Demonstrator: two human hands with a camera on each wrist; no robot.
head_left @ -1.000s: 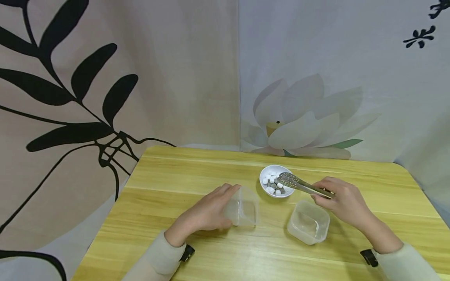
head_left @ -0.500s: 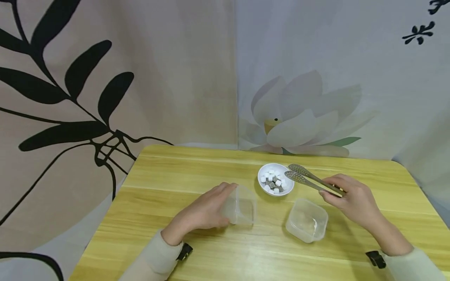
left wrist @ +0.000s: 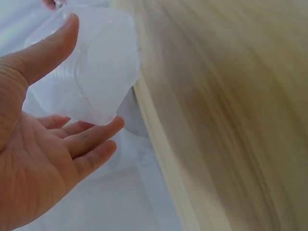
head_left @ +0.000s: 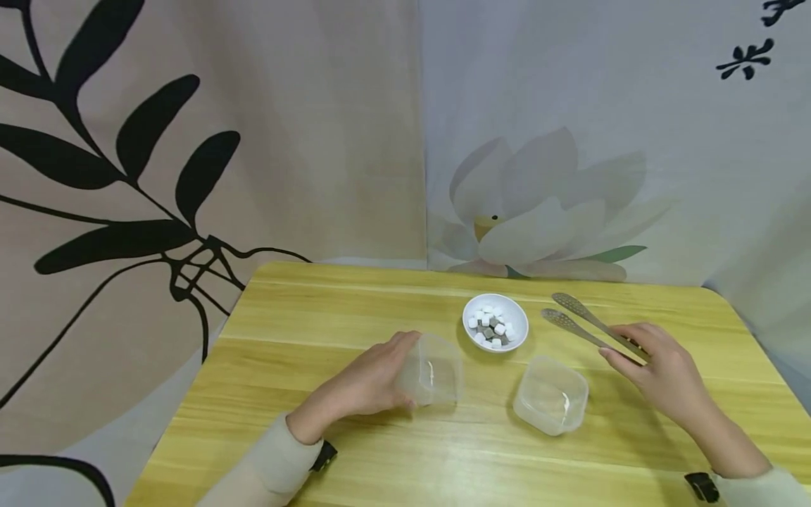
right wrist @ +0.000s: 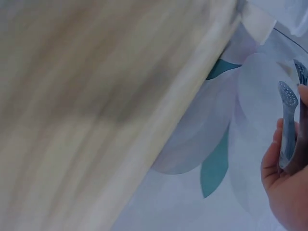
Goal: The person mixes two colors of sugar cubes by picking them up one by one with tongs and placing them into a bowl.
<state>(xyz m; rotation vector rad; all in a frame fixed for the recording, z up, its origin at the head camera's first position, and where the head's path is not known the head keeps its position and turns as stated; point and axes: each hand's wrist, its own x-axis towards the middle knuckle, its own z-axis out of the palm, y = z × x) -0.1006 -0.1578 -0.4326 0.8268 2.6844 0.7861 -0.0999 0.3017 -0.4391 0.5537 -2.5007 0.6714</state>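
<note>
My left hand (head_left: 376,377) holds a clear plastic container (head_left: 437,373) tipped on its side, its opening toward the right. In the left wrist view the thumb lies on one side of the container (left wrist: 106,62) and the fingers on the other. My right hand (head_left: 668,370) grips metal tongs (head_left: 586,324) with perforated tips, raised and spread apart with nothing between them. Left of the tongs, a white bowl (head_left: 469,325) contains several white and grey cubes. A second clear container (head_left: 551,396) stands upright below the tongs; I see nothing in it.
The wooden table (head_left: 317,310) bears all of these things. Its far edge meets a curtain (head_left: 342,141) printed with dark leaves and a pale flower. Dark straps show at both sleeve cuffs.
The tongs and right hand have moved right, away from over the bowl, and the tong arms have spread. The left hand keeps its hold on the tipped container.
</note>
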